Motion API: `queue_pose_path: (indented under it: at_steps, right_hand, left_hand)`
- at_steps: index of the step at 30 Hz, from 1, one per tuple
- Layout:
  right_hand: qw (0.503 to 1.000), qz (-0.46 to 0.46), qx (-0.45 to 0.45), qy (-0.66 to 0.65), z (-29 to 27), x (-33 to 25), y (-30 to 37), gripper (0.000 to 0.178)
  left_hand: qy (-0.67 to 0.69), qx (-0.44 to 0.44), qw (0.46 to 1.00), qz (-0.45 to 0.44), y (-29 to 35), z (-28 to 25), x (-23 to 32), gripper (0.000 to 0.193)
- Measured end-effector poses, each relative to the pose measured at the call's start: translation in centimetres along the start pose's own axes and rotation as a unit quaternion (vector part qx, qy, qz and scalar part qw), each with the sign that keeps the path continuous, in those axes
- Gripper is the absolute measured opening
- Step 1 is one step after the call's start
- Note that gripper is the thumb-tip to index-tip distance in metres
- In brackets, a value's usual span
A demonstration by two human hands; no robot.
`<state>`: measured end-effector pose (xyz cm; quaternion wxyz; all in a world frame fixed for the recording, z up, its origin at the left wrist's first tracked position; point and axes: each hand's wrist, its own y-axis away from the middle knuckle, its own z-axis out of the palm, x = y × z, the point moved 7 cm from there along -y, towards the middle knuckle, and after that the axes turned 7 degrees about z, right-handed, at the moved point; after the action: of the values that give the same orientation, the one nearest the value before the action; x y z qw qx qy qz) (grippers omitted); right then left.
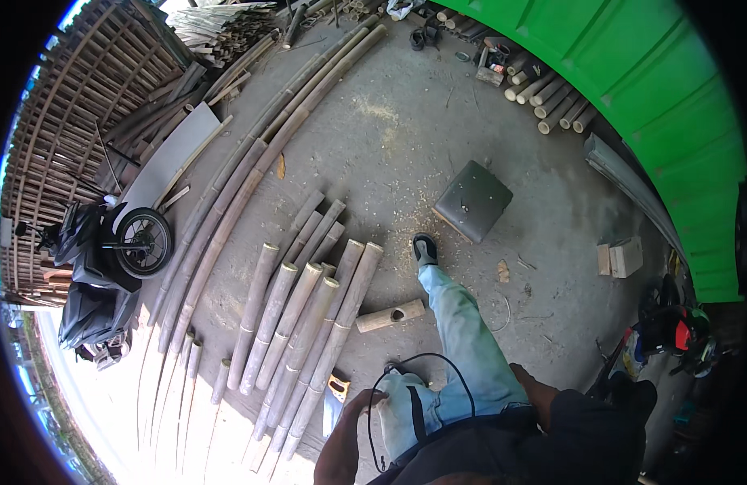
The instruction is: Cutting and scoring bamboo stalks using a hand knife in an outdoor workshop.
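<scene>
My left hand [376, 398] hangs beside my left thigh, close to a black cord that loops across my jeans. Its fingers are too small and shaded to make out. At my right hip the bare forearm [537, 398] shows below a dark sleeve, while the right hand's fingers are hidden. A handsaw with a yellow handle [338, 387] lies left of my left hand, against cut bamboo poles [307, 347]. Ahead of my legs rests a short bamboo piece [375, 319] with a dark hole in its side. My right foot [425, 246] is stretched forward on the concrete floor.
A dark padded block [474, 200] sits beyond my foot among pale shavings. Long bamboo poles [252, 174] curve along the left, beside a parked motorcycle [107, 271]. More bamboo [553, 103] is stacked under a green metal wall [632, 81]. Grey blocks [621, 258] stand at right.
</scene>
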<state>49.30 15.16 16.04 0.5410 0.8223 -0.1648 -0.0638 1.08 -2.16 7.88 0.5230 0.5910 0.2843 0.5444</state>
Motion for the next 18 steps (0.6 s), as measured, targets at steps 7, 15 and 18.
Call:
queue_pose_path:
  at_steps: [7,15,18]
  right_hand:
    - [0.996,0.032,0.046,-0.076,-11.6,-9.7,-10.2,0.037]
    - [0.940,0.149,-0.009,-0.306,-23.8,-11.7,-7.4,0.040]
    - [0.955,0.106,0.063,-0.271,-26.2,-13.2,-4.7,0.035]
  left_hand:
    - [-0.025,0.085,0.991,-0.099,0.7,-6.3,10.1,0.081]
    - [-0.004,0.061,0.998,0.008,-0.5,-11.8,37.9,0.094]
    - [-0.311,0.215,0.926,-0.006,-3.4,-17.5,44.4,0.105]
